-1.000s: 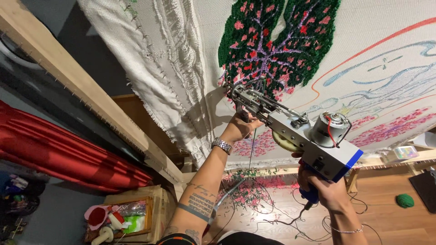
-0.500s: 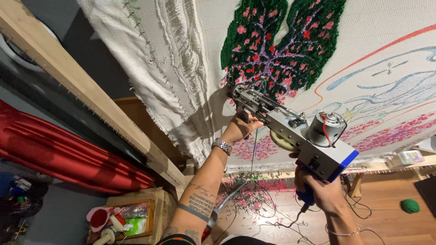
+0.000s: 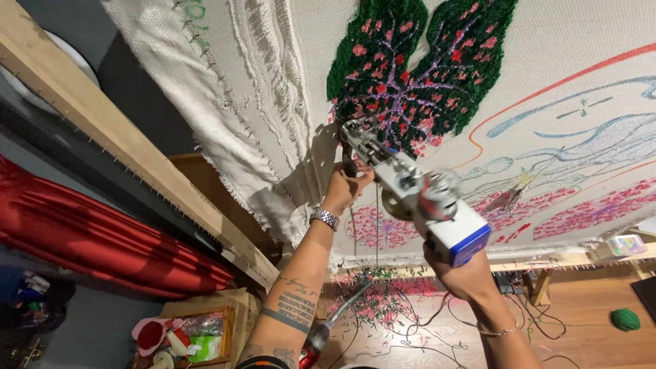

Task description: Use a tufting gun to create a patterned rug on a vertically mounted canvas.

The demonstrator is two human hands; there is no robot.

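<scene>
A grey tufting gun [image 3: 417,195] with a blue rear block points its needle into a white cloth [image 3: 287,75] stretched on a wooden frame [image 3: 137,157]. My left hand [image 3: 347,186], with a metal watch on the wrist, grips the gun's front handle just below the needle. My right hand [image 3: 459,275] holds the rear grip under the blue block. The needle tip touches the lower edge of a tufted green leaf patch [image 3: 410,75] with pink and purple spots. A thin yarn strand hangs down from the gun.
Red and blue drawn outlines and pink tufted areas [image 3: 588,212] cover the cloth to the right. Yarn scraps and cables litter the wooden floor [image 3: 410,314]. A green yarn ball [image 3: 624,319] lies far right. A red curtain [image 3: 96,239] hangs left, above a wooden box of supplies [image 3: 191,335].
The gun and both hands have shifted left and slightly up along the cloth, from the leaf's lower right toward its lower middle. The camera view has tilted a little.
</scene>
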